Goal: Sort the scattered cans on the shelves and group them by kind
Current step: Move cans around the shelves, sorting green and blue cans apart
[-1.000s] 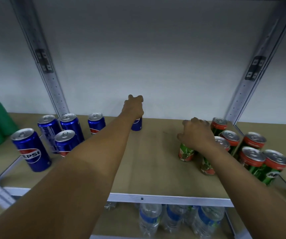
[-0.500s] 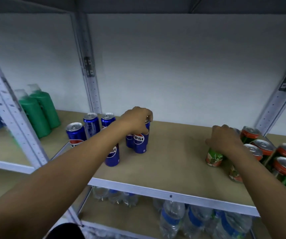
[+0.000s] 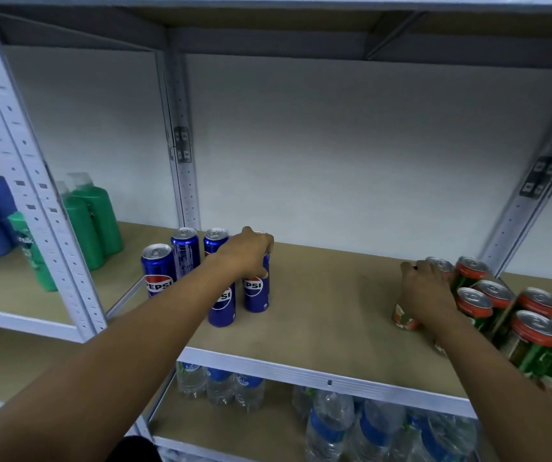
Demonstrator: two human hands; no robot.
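Tan shelf board (image 3: 318,315) — blue Pepsi cans (image 3: 158,271) stand left, green-and-red cans (image 3: 534,331) right.

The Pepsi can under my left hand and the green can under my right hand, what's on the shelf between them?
Nothing: in the head view, only bare shelf board separates the Pepsi can from the green can.

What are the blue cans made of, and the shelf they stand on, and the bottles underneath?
Blue cans: likely aluminium, going by the shiny silver tops with pull tabs and the glossy printed sides.
Shelf: the board looks like matte tan fibreboard or wood with no visible grain; its front edge looks like painted pale metal.
Bottles: clear plastic, probably, since you can see through their ribbed walls.
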